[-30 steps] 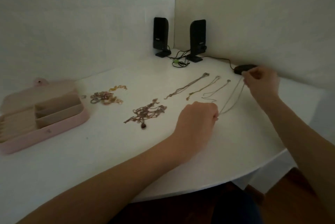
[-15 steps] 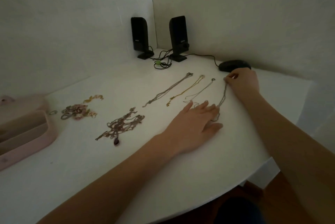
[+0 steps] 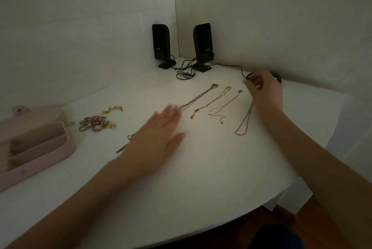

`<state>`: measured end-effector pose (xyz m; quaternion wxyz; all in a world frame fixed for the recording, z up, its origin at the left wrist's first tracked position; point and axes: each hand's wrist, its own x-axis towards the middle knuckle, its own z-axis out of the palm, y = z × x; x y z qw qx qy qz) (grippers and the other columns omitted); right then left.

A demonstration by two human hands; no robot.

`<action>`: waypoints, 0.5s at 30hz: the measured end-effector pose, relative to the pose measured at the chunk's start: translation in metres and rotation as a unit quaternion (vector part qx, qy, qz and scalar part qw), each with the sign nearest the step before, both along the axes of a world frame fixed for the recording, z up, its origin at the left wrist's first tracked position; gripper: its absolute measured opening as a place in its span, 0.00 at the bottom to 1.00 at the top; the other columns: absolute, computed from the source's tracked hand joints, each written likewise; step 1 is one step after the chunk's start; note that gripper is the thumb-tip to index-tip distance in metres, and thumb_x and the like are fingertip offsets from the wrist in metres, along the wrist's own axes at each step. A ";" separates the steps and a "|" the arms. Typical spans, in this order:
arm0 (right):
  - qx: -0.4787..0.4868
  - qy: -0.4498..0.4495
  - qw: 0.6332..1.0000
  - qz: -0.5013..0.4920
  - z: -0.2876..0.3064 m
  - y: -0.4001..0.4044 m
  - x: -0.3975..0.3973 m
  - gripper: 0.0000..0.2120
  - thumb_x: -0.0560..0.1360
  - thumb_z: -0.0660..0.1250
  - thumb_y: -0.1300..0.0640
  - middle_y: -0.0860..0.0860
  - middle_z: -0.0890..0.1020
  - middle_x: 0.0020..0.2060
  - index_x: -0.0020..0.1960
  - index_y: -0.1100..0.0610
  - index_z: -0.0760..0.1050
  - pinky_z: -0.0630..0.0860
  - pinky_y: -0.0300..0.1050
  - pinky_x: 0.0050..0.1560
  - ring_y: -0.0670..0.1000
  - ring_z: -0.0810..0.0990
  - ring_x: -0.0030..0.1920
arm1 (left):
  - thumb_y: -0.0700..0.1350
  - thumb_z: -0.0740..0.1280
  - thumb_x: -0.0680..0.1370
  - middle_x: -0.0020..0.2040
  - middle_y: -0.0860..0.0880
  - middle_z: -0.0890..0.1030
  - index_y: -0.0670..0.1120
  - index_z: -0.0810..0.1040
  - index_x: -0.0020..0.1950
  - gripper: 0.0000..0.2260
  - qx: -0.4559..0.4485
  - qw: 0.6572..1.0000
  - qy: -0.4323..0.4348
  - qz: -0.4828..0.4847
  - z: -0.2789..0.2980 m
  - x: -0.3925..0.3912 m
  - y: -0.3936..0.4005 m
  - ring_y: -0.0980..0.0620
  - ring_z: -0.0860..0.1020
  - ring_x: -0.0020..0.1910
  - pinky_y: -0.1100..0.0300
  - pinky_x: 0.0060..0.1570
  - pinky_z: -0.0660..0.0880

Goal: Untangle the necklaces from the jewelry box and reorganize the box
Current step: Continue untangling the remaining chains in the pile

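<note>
Three untangled necklaces lie side by side on the white table: a silver one (image 3: 198, 98), a gold one (image 3: 211, 101) and a thin one (image 3: 225, 104). To their right lies a fourth, a silver chain (image 3: 243, 123). My right hand (image 3: 264, 90) has its fingers curled over the chain's upper end, which is hidden beneath it. My left hand (image 3: 161, 134), flat and blurred, hovers over the tangled necklace pile (image 3: 128, 142) and covers most of it. The open pink jewelry box (image 3: 40, 161) sits at the far left.
A heap of small jewelry pieces (image 3: 96, 123) lies between the box and the pile. Two black speakers (image 3: 161, 45) (image 3: 202, 44) with cables (image 3: 185, 72) stand in the corner. A black mouse (image 3: 277, 76) is behind my right hand. The table's curved edge runs along the front right.
My left hand has let go of the chain's lower end, opened flat and swept left over the tangled pile. The chain now lies on the table. My right hand stays at its top.
</note>
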<state>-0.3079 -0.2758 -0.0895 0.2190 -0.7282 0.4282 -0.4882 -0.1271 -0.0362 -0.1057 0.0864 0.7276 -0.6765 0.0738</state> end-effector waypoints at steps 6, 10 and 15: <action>-0.117 0.065 0.950 0.282 0.022 0.110 0.083 0.08 0.77 0.66 0.54 0.48 0.81 0.45 0.55 0.54 0.77 0.76 0.41 0.49 0.45 0.78 0.45 | 0.66 0.33 0.75 0.78 0.49 0.40 0.46 0.39 0.77 0.36 0.132 0.981 0.055 0.130 -0.005 0.028 0.049 0.56 0.39 0.76 0.63 0.71 0.36; -0.086 0.182 0.896 0.396 0.011 0.156 0.129 0.16 0.82 0.58 0.52 0.51 0.79 0.61 0.67 0.55 0.73 0.70 0.43 0.63 0.50 0.77 0.61 | 0.73 0.20 0.58 0.78 0.52 0.41 0.48 0.39 0.77 0.53 0.080 0.984 0.071 0.141 -0.010 0.032 0.088 0.63 0.37 0.72 0.69 0.65 0.32; -0.110 0.407 0.801 0.426 -0.021 0.199 0.148 0.25 0.83 0.49 0.47 0.52 0.58 0.77 0.77 0.55 0.54 0.48 0.44 0.74 0.49 0.53 0.76 | 0.75 0.25 0.61 0.78 0.48 0.40 0.46 0.39 0.77 0.52 0.071 0.968 0.064 0.232 -0.012 0.039 0.129 0.56 0.37 0.75 0.65 0.67 0.32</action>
